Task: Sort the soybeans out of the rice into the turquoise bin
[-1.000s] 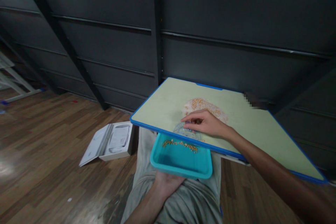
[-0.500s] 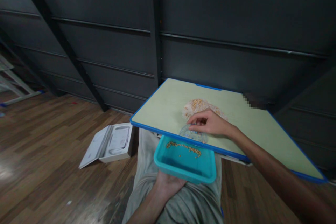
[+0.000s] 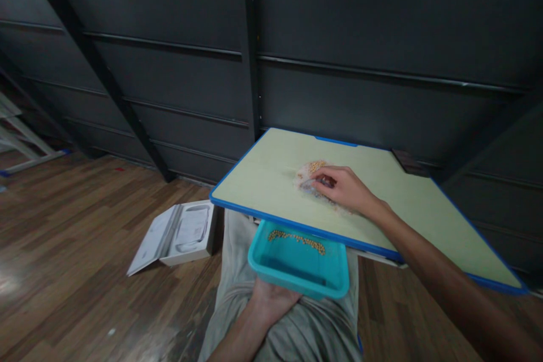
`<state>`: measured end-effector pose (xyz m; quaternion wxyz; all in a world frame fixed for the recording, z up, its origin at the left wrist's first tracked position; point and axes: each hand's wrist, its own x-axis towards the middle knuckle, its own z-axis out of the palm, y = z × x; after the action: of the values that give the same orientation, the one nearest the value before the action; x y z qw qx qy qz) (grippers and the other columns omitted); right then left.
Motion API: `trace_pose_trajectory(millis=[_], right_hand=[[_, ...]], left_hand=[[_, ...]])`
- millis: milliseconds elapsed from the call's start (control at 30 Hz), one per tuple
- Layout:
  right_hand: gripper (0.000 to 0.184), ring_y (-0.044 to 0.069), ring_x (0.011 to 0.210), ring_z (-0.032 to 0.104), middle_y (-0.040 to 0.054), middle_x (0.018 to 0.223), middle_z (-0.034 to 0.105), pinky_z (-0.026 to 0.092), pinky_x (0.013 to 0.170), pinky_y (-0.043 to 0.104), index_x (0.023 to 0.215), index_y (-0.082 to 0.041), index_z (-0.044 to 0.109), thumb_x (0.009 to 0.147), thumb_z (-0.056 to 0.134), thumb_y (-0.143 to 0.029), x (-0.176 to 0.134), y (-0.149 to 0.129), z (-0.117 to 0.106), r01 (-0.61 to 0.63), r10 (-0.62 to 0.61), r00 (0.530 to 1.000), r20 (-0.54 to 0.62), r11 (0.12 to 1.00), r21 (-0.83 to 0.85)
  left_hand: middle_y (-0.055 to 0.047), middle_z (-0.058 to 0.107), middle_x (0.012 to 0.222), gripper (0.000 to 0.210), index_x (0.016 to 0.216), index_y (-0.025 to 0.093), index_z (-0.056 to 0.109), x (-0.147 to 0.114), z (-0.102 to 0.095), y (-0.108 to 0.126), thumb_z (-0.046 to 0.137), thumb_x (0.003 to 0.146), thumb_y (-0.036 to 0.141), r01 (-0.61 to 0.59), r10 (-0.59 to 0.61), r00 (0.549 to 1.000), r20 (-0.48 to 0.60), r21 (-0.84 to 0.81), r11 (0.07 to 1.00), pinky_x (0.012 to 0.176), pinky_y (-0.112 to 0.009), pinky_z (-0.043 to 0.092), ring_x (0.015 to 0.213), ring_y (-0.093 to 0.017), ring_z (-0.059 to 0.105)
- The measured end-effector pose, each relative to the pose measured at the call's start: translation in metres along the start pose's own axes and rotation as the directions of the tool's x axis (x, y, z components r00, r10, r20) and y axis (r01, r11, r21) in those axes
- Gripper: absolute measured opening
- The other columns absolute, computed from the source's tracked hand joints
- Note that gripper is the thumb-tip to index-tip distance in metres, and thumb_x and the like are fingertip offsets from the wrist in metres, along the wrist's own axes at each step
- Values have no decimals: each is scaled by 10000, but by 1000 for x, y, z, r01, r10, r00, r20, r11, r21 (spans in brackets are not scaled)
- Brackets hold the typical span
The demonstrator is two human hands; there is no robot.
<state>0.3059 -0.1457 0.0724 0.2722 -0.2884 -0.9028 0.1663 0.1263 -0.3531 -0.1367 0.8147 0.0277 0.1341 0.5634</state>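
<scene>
My right hand [image 3: 341, 184] is over the folding table [image 3: 263, 181], its thumb and fingertips closed on a clear round plastic piece [image 3: 306, 184], perhaps a lid or shallow dish. That piece sits at the near side of a pile of white grains mixed with yellow beans [image 3: 316, 166], partly hidden by my fingers. With the palm turned up, my left hand [image 3: 274, 297] supports the turquoise plastic tray [image 3: 292, 283] from below, and its fingertips are hidden underneath. A strip of yellow beans [image 3: 314, 244] lies along the tray's far side, close under the table's blue edge.
An opened white box [image 3: 190, 232] lies on the wooden floor [image 3: 85, 226] to the left. Behind the table rises a dark panelled wall [image 3: 178, 68]. A dark flat object [image 3: 409, 163] rests at the table's far right edge. The tray is above my lap.
My right hand has moved away from me, carrying the clear plastic piece from the table's near edge onto the pile. The left hand and the tray stay in place.
</scene>
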Motion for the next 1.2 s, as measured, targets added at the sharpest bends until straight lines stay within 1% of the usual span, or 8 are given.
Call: trace_pose_trajectory(millis=[167,300,400,533,700,833,967,1200], right_hand=[[151,220,756,669,55,898,840,451,747,356,1127,-239,923,1076,785,-277,0,2,-2,-11,11,1000,-1,999,-43],[168,226,781,695,74,972,871,484,775,366,1117,-231,910,1082,759,-294,0,2,-2,3,-4,999,-42,999,-35],[173,234,810,718,86,1026,898,522,807,377,1106,-235,899,1092,739,-298,0,3,-2,10,-12,997,-74,1000,-25],[165,250,825,730,94,1058,919,551,840,406,1104,-249,900,1088,742,-295,0,4,-4,-16,9,993,-115,998,-58],[182,266,840,754,108,1092,927,572,855,426,1150,-245,908,1086,744,-290,0,5,-4,-33,21,988,-154,996,-79],[193,269,860,770,107,1124,939,593,874,427,1163,-251,920,1106,744,-308,1,7,-3,-16,7,992,-130,998,-67],[202,258,853,772,100,1129,943,586,850,411,1169,-254,935,1109,755,-324,1,7,-1,-9,6,997,-77,999,-33],[189,242,816,745,84,1022,927,553,811,387,1155,-243,957,1084,803,-328,0,4,2,-28,29,999,-28,997,66]], left_hand=[[-148,926,1480,483,1616,280,806,-1,-2,1,733,1153,395,-20,20,999,39,19,1000,1447,-659,459,1592,-395,747],[-133,934,1462,457,1597,268,815,-1,1,1,697,1178,406,-16,15,1000,26,33,999,1443,-647,470,1594,-381,746],[-139,916,1506,516,1662,262,769,0,4,1,687,1184,438,-12,11,999,43,20,1000,1451,-640,473,1604,-379,747],[-145,892,1547,618,1737,284,705,0,5,2,756,1150,468,-11,10,997,76,7,1000,1452,-604,487,1632,-378,729],[-119,903,1531,554,1692,292,749,-2,10,3,747,1156,431,-10,9,999,42,18,1000,1448,-595,496,1620,-373,741],[-101,919,1507,545,1691,303,750,-3,13,3,737,1157,413,-17,16,999,44,29,999,1435,-578,506,1616,-366,743],[-113,915,1513,577,1717,300,726,-1,8,3,745,1152,416,-11,9,998,54,29,1000,1423,-578,517,1598,-375,756],[-131,920,1493,653,1772,300,666,0,1,1,780,1140,422,-31,30,998,60,12,999,1427,-587,515,1574,-374,776]])
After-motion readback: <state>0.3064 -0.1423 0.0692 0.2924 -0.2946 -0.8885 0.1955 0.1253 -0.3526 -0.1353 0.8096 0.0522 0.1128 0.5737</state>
